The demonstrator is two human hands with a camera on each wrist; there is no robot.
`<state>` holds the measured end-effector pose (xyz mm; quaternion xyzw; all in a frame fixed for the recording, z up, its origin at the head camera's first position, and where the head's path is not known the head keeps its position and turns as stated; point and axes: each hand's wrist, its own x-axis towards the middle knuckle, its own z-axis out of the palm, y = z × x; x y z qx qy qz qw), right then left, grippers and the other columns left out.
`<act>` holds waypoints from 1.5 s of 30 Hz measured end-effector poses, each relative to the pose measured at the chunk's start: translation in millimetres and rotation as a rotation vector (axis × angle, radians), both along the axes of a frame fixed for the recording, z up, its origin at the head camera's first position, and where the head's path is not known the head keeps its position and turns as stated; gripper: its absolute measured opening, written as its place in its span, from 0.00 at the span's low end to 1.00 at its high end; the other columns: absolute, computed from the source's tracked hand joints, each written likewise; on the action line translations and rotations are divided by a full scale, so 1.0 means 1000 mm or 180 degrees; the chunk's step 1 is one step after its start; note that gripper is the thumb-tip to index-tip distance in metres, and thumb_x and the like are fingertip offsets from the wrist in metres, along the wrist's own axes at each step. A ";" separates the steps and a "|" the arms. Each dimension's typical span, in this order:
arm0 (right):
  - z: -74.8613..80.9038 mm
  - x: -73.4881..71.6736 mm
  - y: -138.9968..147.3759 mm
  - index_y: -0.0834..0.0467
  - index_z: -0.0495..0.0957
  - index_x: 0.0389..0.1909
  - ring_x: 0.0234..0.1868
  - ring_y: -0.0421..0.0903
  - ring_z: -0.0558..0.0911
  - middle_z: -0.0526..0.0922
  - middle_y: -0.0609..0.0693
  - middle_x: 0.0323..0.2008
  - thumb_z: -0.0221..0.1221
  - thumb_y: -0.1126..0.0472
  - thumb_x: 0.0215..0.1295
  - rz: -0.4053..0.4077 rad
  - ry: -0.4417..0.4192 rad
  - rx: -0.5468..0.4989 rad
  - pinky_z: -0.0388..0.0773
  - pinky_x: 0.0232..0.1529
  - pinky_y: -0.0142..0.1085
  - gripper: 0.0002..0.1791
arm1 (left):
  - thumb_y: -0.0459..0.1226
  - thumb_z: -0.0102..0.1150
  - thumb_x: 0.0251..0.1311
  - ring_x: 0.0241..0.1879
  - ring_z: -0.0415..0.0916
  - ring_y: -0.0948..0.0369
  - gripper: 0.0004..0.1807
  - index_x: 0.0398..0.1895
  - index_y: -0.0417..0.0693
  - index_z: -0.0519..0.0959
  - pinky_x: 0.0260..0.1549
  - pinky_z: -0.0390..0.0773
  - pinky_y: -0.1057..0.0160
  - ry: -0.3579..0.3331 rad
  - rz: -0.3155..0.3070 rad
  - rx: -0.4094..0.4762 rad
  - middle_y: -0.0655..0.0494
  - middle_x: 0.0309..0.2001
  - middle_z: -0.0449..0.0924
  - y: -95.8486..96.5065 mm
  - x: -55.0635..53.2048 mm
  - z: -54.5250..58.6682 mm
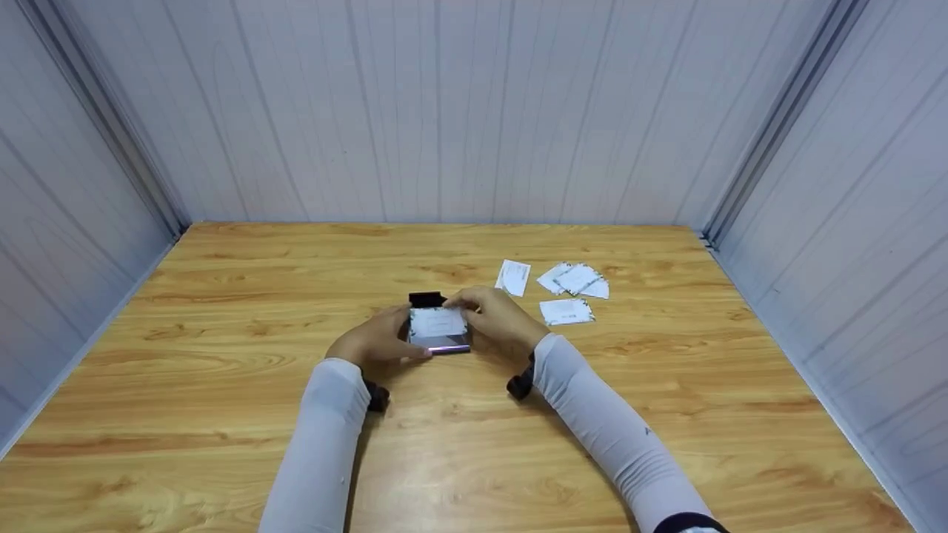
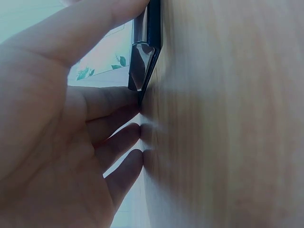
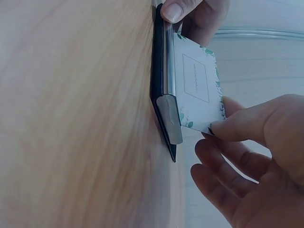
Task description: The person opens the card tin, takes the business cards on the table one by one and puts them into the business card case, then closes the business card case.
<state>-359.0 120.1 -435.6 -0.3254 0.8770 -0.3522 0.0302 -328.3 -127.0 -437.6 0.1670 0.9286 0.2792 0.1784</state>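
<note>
A business card case [image 1: 449, 343] with a shiny metal body lies on the table, its black flap [image 1: 425, 299] folded open at the far side. My left hand [image 1: 376, 339] grips the case from the left, thumb at the near edge and fingers along the side. My right hand [image 3: 266, 152] pinches the corner of a white card [image 3: 195, 78] with green leaf decoration between thumb and index finger. The card lies over the case at a tilt, its near edge by the metal rim. In the left wrist view, the case's side [image 2: 140, 64] shows beside the thumb.
Beyond the right hand, several similar white cards [image 1: 579, 279] overlap in a loose pile. A single card [image 1: 567, 312] lies nearer, and another [image 1: 513, 277] sits left of the pile. Pale panel walls [image 1: 474, 111] bound the wooden table [image 1: 222, 370] at the back and both sides.
</note>
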 end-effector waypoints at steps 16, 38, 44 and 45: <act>-0.006 -0.002 0.002 0.62 0.81 0.58 0.61 0.54 0.76 0.81 0.57 0.56 0.54 0.70 0.72 0.0453 0.0215 0.0633 0.68 0.65 0.45 0.17 | 0.57 0.65 0.61 0.77 0.41 0.44 0.54 0.80 0.41 0.49 0.71 0.48 0.40 0.0000 -0.0080 -0.0024 0.42 0.79 0.44 0.000 0.001 0.002; -0.006 0.002 0.002 0.62 0.80 0.59 0.54 0.54 0.76 0.79 0.59 0.51 0.53 0.68 0.74 0.0491 0.0311 0.0847 0.72 0.58 0.46 0.17 | 0.56 0.65 0.62 0.78 0.38 0.45 0.54 0.81 0.42 0.48 0.71 0.47 0.40 -0.0079 -0.0066 0.0017 0.44 0.80 0.42 0.001 0.001 0.000; -0.006 0.001 0.002 0.62 0.79 0.60 0.58 0.53 0.75 0.78 0.58 0.55 0.53 0.66 0.75 0.0492 0.0137 0.0892 0.70 0.62 0.44 0.17 | 0.56 0.66 0.62 0.78 0.38 0.45 0.54 0.80 0.41 0.49 0.71 0.47 0.40 -0.0059 -0.0043 0.0055 0.43 0.79 0.43 -0.001 0.003 0.001; -0.005 0.001 0.002 0.62 0.79 0.60 0.59 0.53 0.75 0.78 0.58 0.55 0.53 0.65 0.75 0.0501 0.0103 0.0904 0.69 0.62 0.44 0.17 | 0.56 0.66 0.62 0.78 0.39 0.45 0.54 0.80 0.41 0.49 0.71 0.47 0.40 -0.0056 -0.0041 0.0062 0.43 0.79 0.43 -0.001 0.004 0.001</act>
